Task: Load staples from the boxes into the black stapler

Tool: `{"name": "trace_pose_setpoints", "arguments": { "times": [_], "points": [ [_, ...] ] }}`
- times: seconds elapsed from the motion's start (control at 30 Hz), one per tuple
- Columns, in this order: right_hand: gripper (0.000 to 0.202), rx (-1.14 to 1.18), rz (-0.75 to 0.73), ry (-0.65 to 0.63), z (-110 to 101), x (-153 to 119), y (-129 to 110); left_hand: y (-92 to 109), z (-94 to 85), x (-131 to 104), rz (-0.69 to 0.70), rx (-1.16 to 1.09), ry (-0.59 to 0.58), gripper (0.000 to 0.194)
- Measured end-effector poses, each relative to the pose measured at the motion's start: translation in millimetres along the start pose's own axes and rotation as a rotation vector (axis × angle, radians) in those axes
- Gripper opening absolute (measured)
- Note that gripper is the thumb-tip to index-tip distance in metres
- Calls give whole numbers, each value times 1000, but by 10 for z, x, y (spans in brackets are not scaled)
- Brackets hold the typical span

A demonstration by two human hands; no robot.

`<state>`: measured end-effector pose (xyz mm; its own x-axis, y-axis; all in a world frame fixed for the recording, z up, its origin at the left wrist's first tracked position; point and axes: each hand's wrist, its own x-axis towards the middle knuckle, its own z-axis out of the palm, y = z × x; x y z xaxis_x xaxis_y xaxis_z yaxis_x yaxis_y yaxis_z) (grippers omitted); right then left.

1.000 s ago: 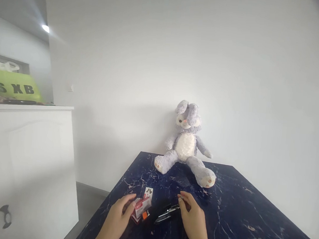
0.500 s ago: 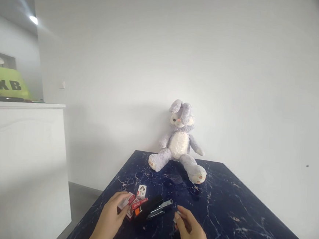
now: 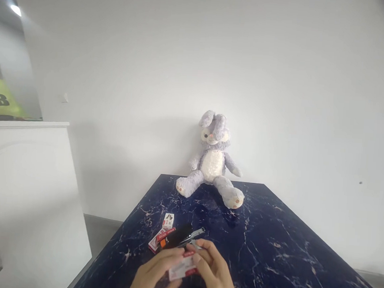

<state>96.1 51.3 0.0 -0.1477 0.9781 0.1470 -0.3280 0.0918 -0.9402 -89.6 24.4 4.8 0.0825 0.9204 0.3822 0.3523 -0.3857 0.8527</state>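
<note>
A red and white box point(image 3: 182, 269) is between my two hands near the table's front. My left hand point(image 3: 158, 274) grips its left side. My right hand point(image 3: 213, 270) has its fingers pinched at the box's right end, with a small silvery piece point(image 3: 194, 245) at the fingertips. Just beyond my hands lies a black stapler point(image 3: 178, 235) with an orange mark, its metal arm pointing right. Beside it are a white box point(image 3: 168, 221) and more red and white boxes point(image 3: 155, 243).
A grey plush rabbit point(image 3: 213, 163) sits at the back of the dark blue marbled table point(image 3: 271, 239), against the wall. To the left stands a white cabinet point(image 3: 25, 184) with a yellow-green item point(image 3: 3, 98) on top.
My left hand has lifted the red and white box away from the others and moved right. My right hand has moved left to meet it. The view has shifted slightly.
</note>
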Motion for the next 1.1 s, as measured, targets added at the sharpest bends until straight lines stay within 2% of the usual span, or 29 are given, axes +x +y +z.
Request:
{"name": "trace_pose_setpoints", "arguments": {
  "times": [0.07,0.17,0.23,0.33,0.43,0.53,0.6,0.77,0.83,0.93,1.1],
  "points": [
    [41,17,8,-4,62,-35,-3,37,74,-33,-70,-133,-102,39],
    [39,-22,32,-7,59,-50,8,99,73,-30,-222,-425,-167,55],
    [37,-49,36,-33,38,-57,16,138,26,-3,-315,-534,-207,52],
    [37,-124,24,-45,40,-83,22,143,-35,45,-414,-535,-198,42],
    [41,-189,-5,45,34,-97,-9,84,-66,85,-475,-489,-127,39],
    [46,-313,-81,209,-63,-66,-101,14,-106,121,-496,-424,-40,38],
    [49,-393,-131,250,-156,-31,-177,-18,-144,143,-481,-383,6,38],
    [39,-595,-150,102,-248,3,-249,-34,-201,173,-457,-367,99,38],
    [36,-702,-223,63,-226,-10,-206,-26,-189,166,-459,-383,83,36],
    [33,-771,-303,79,-190,-25,-125,-24,-154,144,-473,-439,46,34],
    [40,-525,-61,132,-163,-6,-93,-70,-146,122,-501,-605,21,30]
  ]
}}
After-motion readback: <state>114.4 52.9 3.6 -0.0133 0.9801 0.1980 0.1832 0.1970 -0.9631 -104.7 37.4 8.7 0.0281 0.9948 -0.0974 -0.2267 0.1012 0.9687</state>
